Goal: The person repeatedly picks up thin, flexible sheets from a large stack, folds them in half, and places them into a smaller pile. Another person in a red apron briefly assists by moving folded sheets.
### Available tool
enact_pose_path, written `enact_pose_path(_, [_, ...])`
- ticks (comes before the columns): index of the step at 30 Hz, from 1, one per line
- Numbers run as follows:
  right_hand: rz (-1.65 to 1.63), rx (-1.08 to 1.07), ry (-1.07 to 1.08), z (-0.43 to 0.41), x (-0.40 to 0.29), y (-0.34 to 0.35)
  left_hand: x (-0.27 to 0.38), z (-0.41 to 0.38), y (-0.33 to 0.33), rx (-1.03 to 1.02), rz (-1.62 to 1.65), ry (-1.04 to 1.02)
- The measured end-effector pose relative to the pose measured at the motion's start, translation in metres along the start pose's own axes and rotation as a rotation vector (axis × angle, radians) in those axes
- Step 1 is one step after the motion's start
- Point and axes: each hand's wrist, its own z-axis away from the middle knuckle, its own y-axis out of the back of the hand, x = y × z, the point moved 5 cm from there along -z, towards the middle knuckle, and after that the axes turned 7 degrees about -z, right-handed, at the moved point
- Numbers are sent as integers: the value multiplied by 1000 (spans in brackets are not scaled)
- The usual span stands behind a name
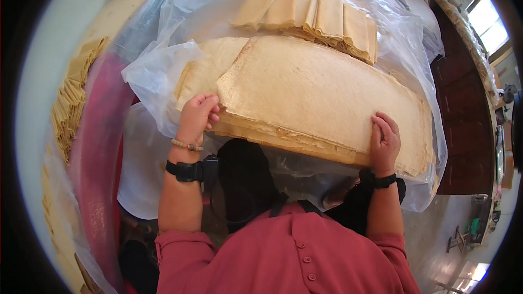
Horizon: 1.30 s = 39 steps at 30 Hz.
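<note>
A thick stack of thin, tan, paper-like sheets (310, 134) lies across in front of me, with ragged layered edges. Its top sheet (302, 73) has a browned left edge, and lighter sheet surface (208, 57) shows beyond that edge. At the near left corner of the top sheet, my left hand (200, 112) pinches the edge between thumb and fingers. My right hand (385, 141) rests on the top sheet near its front right edge, fingers bent and a gap beside the thumb. What the material is, I cannot tell for sure.
Clear plastic sheeting (163, 69) lies under and around the stack. Behind it stand several folded tan sheets (310, 16) in a row. More folded sheets (73, 98) lie at far left, past a pink plastic-covered surface (98, 163). A whitish round surface (139, 163) is below left.
</note>
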Motion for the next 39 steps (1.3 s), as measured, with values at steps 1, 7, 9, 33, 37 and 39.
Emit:
enact_pose_path(1, [3,-1,-3,0,0,0,1,0,1,8,42,-25])
enact_pose_path(7, [-4,-7,-4,2,1,0,11,-1,-14,11,-59,-61])
enact_pose_path(9, [17,-7,13,-1,1,0,9,-1,-15,-25,-105,-43])
enact_pose_path(33, [-323,-434,33,-35,-206,-200,-3,-4,-30,-122,278,-6])
enact_pose_path(37, [-387,-271,-69,-38,-198,-202,-5,-5,-31,-121,314,-21])
enact_pose_path(39, [-426,-195,-142,-42,-190,-201,-4,-3,-33,-104,319,-34])
